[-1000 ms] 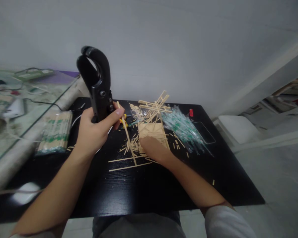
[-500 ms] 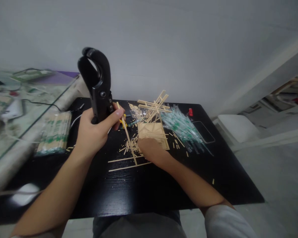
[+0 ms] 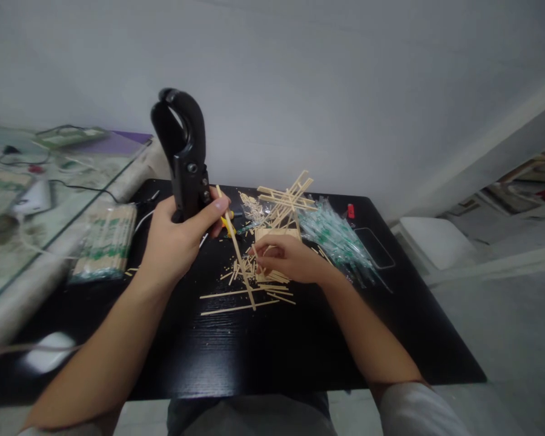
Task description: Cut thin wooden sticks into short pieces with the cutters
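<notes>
My left hand (image 3: 175,245) is closed round black cutting pliers (image 3: 184,154), handles pointing up, and it also holds a long wooden stick (image 3: 236,248) that slants down to the black table (image 3: 263,357). My right hand (image 3: 288,257) hovers over a heap of cut wooden sticks (image 3: 258,275), its fingers pinched on a short stick piece. Behind it stands a small structure of crossed sticks (image 3: 284,200) on a wooden slat base.
Clear green-printed wrappers (image 3: 333,233) lie right of the structure, with a small red object (image 3: 350,210) behind. A pack of sticks (image 3: 104,242) sits at the table's left. A glass-topped surface with cables (image 3: 31,200) adjoins on the left. A dark phone (image 3: 375,245) lies right.
My right hand has lifted off the table and turned, fingers now pinching a short stick piece. The left hand with pliers and stick has hardly moved.
</notes>
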### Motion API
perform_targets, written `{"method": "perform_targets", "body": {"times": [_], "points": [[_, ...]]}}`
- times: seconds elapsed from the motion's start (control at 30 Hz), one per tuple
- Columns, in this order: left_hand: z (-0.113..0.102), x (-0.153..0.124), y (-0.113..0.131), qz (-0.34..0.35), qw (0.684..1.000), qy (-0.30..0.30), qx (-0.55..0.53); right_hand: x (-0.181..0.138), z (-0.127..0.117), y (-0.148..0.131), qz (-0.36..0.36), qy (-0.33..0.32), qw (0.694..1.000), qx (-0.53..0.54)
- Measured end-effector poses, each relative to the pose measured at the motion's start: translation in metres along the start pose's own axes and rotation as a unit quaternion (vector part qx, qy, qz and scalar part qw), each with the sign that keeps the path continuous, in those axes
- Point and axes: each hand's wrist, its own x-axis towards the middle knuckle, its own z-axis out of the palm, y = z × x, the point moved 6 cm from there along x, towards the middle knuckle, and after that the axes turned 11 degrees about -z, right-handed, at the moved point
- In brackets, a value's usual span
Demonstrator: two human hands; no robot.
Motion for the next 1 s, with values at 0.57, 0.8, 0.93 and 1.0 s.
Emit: {"method": "perform_targets", "body": {"times": [0.57,0.8,0.93,1.0], "points": [[-0.002,0.007,-0.014,-0.029,0.999,0.029,-0.025,-0.011,0.028,-0.031,-0.002,-0.01,0.949,0.315],[0.003,0.006,-0.01,-0.026,0.999,0.024,0.016,-0.011,0.033,-0.026,0.018,-0.017,0.947,0.32],[0.002,0.006,-0.01,-0.022,0.999,0.034,0.03,-0.011,0.035,-0.028,0.024,-0.011,0.946,0.323],[0.0,0.004,-0.009,-0.009,0.997,0.046,0.053,-0.011,0.031,-0.029,0.018,0.0,0.947,0.321]]}}
